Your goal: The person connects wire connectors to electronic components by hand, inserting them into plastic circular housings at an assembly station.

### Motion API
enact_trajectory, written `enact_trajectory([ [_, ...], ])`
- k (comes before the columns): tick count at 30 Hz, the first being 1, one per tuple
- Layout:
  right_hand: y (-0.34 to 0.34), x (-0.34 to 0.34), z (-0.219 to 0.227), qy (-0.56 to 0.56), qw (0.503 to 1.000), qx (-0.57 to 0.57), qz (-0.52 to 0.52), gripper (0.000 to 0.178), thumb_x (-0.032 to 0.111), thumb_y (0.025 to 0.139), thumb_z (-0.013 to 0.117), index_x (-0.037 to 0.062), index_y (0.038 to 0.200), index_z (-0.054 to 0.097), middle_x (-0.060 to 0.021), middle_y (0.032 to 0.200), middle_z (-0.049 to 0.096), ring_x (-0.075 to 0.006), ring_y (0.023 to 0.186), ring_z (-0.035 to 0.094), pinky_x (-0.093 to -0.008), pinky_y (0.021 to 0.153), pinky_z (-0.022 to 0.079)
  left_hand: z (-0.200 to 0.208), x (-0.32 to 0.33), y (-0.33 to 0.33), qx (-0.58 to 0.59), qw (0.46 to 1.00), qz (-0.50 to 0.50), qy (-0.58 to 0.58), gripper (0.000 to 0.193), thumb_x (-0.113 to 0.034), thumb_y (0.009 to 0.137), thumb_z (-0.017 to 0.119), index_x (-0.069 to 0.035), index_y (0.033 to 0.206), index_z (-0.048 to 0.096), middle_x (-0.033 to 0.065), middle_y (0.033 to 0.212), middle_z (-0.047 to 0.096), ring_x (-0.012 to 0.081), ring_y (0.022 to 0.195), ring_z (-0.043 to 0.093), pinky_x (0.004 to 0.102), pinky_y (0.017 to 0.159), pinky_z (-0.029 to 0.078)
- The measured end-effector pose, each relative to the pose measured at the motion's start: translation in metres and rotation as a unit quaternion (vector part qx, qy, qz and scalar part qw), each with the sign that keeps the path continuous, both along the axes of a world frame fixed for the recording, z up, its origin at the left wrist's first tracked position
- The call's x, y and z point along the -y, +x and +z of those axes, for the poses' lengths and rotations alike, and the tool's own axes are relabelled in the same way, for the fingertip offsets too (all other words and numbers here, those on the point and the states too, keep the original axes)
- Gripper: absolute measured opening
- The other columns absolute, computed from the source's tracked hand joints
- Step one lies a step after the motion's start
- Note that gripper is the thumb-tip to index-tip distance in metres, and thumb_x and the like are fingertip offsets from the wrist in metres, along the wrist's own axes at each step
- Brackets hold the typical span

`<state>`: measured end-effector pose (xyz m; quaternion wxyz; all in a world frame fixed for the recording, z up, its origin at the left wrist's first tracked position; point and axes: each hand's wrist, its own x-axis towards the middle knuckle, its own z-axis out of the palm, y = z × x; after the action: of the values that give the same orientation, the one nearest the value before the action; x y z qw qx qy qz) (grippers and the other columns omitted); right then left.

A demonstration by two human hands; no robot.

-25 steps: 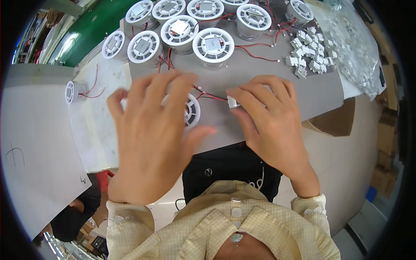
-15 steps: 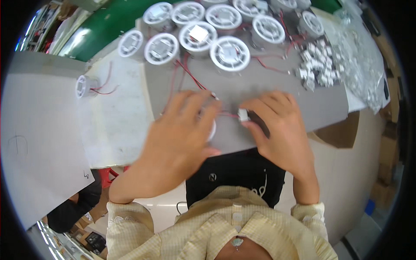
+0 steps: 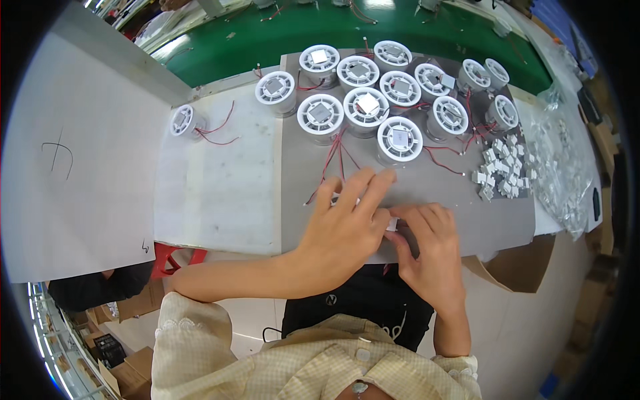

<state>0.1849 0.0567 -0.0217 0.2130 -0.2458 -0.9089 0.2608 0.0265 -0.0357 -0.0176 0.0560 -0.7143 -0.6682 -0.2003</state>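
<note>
My right hand pinches a small white block between thumb and fingers, over the front part of the grey mat. Right beside it, the index finger of my left hand bends in against the block's left side; my left thumb is hidden. The other left fingers are raised and spread. What the left fingertips pinch is too small and covered to make out. Beneath that hand, a white round part shows between the fingers, mostly hidden. Red wires with tiny plugs run behind the left hand.
Several clear cups with white slotted rims and square pads stand at the back. A pile of white blocks lies right, beside clear plastic bags. One wired cup lies on its side at left. An opened cardboard box sits below the right edge.
My left hand has moved right, its index finger now meeting the white block in my right hand. The view has shifted, so the table appears lower and further right.
</note>
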Motion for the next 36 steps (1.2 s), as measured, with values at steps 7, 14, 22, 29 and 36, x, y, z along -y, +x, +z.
enact_trajectory([
  [7, -0.007, -0.003, -0.01, 0.004, 0.999, -0.034, 0.009, 0.031, 0.0, 0.075, 0.073, 0.0044, 0.105, 0.069, -0.0096, 0.098, 0.067, -0.031, 0.088, 0.06, -0.0401, 0.083, 0.044, 0.014, 0.021, -0.006, 0.044, 0.989, 0.095, -0.102, 0.056, -0.01, 0.07, 0.081, -0.013, 0.122, 0.061, 0.0102, 0.134, 0.051, 0.0361, 0.116, 0.049, 0.0467, 0.091, 0.046],
  [14, -0.009, -0.002, -0.003, 0.042, 0.998, -0.045, 0.03, 0.033, 0.002, 0.073, 0.077, 0.0049, 0.106, 0.07, -0.0071, 0.098, 0.069, -0.0281, 0.091, 0.061, -0.04, 0.086, 0.044, 0.025, 0.021, -0.021, 0.182, 0.977, 0.031, -0.103, 0.065, -0.002, 0.063, 0.084, -0.011, 0.123, 0.061, 0.012, 0.127, 0.054, 0.0357, 0.111, 0.055, 0.0436, 0.085, 0.051],
  [22, -0.003, -0.005, -0.002, 0.0, 0.993, -0.101, 0.056, 0.032, 0.002, 0.067, 0.08, 0.003, 0.098, 0.072, -0.0087, 0.093, 0.068, -0.0283, 0.082, 0.061, -0.0365, 0.074, 0.048, 0.014, 0.025, -0.025, 0.279, 0.954, 0.032, -0.102, 0.06, -0.007, 0.067, 0.089, -0.01, 0.121, 0.062, 0.0093, 0.123, 0.057, 0.0265, 0.112, 0.062, 0.0364, 0.08, 0.064],
  [29, -0.004, 0.001, -0.003, 0.031, 0.991, -0.117, 0.063, 0.035, 0.0, 0.065, 0.08, 0.001, 0.099, 0.072, -0.0098, 0.087, 0.065, -0.0265, 0.075, 0.06, -0.0341, 0.063, 0.048, 0.01, 0.024, -0.028, 0.326, 0.94, 0.034, -0.091, 0.058, -0.008, 0.068, 0.089, -0.011, 0.12, 0.063, 0.0066, 0.122, 0.058, 0.0228, 0.111, 0.063, 0.0359, 0.081, 0.064],
  [36, -0.008, 0.005, -0.006, 0.036, 0.991, -0.125, 0.042, 0.034, -0.003, 0.067, 0.079, 0.0, 0.1, 0.071, -0.011, 0.085, 0.063, -0.0261, 0.074, 0.059, -0.0335, 0.062, 0.049, 0.005, 0.024, -0.034, 0.318, 0.945, 0.012, -0.082, 0.06, -0.01, 0.066, 0.09, -0.012, 0.12, 0.064, 0.0056, 0.122, 0.059, 0.0206, 0.11, 0.063, 0.0353, 0.08, 0.064],
])
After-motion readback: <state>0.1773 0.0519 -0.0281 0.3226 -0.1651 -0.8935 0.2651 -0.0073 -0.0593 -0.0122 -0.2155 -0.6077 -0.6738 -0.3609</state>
